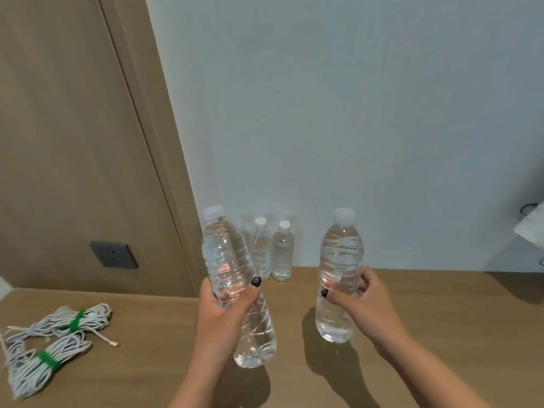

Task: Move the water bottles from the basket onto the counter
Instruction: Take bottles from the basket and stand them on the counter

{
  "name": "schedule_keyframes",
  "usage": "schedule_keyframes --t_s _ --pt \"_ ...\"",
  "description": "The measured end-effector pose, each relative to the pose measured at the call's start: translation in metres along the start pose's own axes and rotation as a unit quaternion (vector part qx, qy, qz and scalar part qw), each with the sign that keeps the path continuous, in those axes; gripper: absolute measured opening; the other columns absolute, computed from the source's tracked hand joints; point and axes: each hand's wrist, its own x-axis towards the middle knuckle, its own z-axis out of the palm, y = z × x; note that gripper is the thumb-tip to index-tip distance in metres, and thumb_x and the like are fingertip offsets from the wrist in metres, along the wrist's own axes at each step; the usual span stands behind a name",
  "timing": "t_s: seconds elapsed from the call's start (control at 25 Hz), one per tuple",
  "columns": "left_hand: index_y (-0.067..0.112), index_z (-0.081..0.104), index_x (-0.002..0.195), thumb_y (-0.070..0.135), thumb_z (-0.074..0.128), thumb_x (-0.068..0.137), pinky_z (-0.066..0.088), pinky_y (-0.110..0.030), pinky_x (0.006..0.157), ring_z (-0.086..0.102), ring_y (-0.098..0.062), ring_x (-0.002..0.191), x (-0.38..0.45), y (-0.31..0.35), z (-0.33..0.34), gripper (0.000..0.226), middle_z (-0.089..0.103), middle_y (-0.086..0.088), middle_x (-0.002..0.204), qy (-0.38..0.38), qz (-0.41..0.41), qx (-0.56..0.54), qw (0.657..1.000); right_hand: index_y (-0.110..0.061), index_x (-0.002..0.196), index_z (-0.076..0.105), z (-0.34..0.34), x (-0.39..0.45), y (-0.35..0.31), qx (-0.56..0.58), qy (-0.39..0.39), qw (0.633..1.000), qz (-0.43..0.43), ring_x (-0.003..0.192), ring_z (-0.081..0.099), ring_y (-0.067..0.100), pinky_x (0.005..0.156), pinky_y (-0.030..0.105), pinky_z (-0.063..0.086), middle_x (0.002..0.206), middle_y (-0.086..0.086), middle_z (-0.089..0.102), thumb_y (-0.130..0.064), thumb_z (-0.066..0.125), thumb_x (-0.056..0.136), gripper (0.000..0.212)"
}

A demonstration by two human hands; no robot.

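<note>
My left hand (222, 312) grips a clear water bottle (226, 254) with a white cap around its middle, held tilted above the wooden counter (441, 334). My right hand (357, 303) grips a second water bottle (340, 260), held upright just over the counter. Two more water bottles stand on the counter against the white wall, one on the left (261, 248) and one on the right (282, 251). The basket is not in view.
Two bundles of white cord (53, 346) tied with green straps lie on the counter at the left. A dark wall socket (114, 254) sits on the wooden panel behind them. A white object (531, 228) pokes in at the right edge.
</note>
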Motion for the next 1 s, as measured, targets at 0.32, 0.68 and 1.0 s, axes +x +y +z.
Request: schedule_keyframes --t_s 0.32,0.68,1.0 --pt "0.031 0.059 0.107 0.014 0.080 0.075 0.054 -0.050 0.091 0.072 -0.020 0.091 0.062 -0.018 0.022 0.042 0.074 0.002 0.097 0.017 -0.046 0.034 0.998 -0.020 0.107 0.057 0.018 0.133 0.026 -0.120 -0.029 0.992 -0.019 0.093 0.068 0.015 0.088 0.042 0.055 0.104 -0.003 0.069 -0.017 0.086 0.064 0.052" --pt "0.027 0.055 0.116 0.007 0.079 0.077 0.058 -0.036 0.076 0.073 -0.010 0.079 0.149 -0.034 0.036 0.050 0.076 0.004 0.088 -0.044 -0.084 0.073 0.993 -0.022 0.103 0.055 0.062 0.208 0.078 -0.161 0.016 0.987 -0.002 0.099 0.057 0.020 0.079 0.029 0.043 0.105 0.001 0.061 -0.008 0.082 0.066 0.048" --pt "0.021 0.060 0.110 0.037 0.083 0.058 0.056 -0.023 0.060 0.073 -0.014 0.075 0.179 -0.054 0.037 0.059 0.076 0.002 0.087 -0.040 -0.085 0.120 0.988 -0.028 0.092 0.064 0.076 0.226 0.118 -0.120 0.049 0.991 0.026 0.093 0.058 0.016 0.079 0.018 0.045 0.101 -0.005 0.048 0.006 0.081 0.065 0.046"
